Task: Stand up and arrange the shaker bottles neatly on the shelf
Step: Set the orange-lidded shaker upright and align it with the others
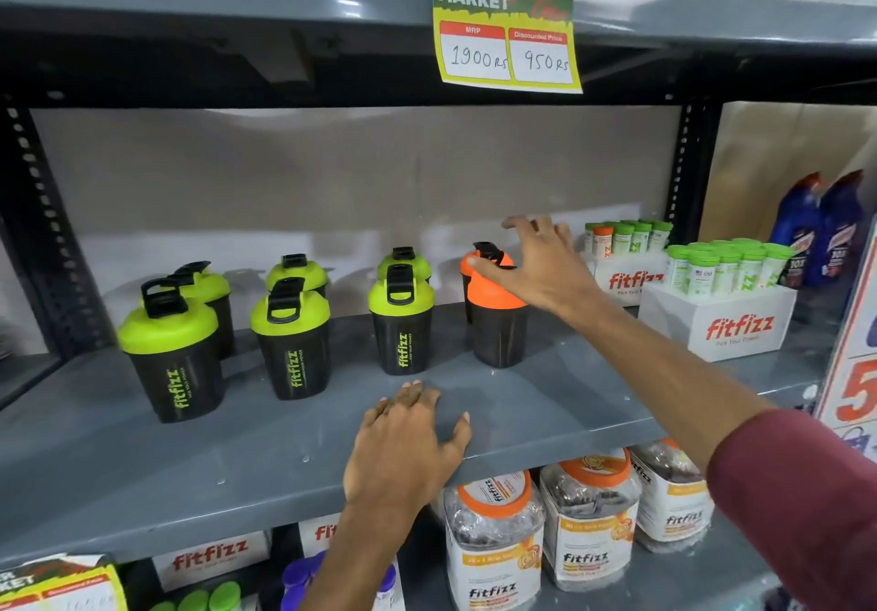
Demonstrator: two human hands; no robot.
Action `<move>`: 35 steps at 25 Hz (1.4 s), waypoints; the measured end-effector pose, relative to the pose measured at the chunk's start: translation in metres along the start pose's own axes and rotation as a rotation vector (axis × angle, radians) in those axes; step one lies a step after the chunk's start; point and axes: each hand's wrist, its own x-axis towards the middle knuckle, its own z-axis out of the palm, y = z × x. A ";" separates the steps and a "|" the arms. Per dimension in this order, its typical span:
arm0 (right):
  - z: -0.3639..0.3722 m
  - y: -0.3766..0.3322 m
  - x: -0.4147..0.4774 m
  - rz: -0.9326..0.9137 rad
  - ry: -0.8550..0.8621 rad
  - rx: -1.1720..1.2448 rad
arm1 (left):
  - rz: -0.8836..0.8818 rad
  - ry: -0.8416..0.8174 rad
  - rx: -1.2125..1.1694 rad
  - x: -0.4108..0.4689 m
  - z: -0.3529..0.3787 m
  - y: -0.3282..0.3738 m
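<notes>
1. Head view, progress: all shaker bottles in sight stand upright on the grey shelf (545, 401). Six green-lidded bottles (292, 340) sit in three front-back pairs across the left and centre of the frame. An orange-lidded bottle (498, 321) stands right of centre, with what looks like another behind it. Judged nearly complete; only spacing and label alignment seem left.
2. Hands: the right hand (541, 269) hovers spread wide over the orange lid, gripping nothing. The left hand (408, 439) lies flat and empty at the shelf's front edge, lower centre.
3. Materials: dark translucent tapered plastic bodies, glossy domed lids, black flip caps; smooth painted metal shelf.
</notes>
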 end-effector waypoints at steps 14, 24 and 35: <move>-0.023 -0.050 0.033 -0.113 -0.682 -0.372 | 0.003 0.023 -0.010 0.000 0.001 -0.003; -0.006 -0.012 0.019 -0.234 -0.432 -0.013 | -0.024 0.045 -0.142 -0.001 0.002 -0.005; 0.072 0.024 -0.068 0.504 -0.047 0.598 | -0.661 0.290 -0.490 0.088 0.007 -0.002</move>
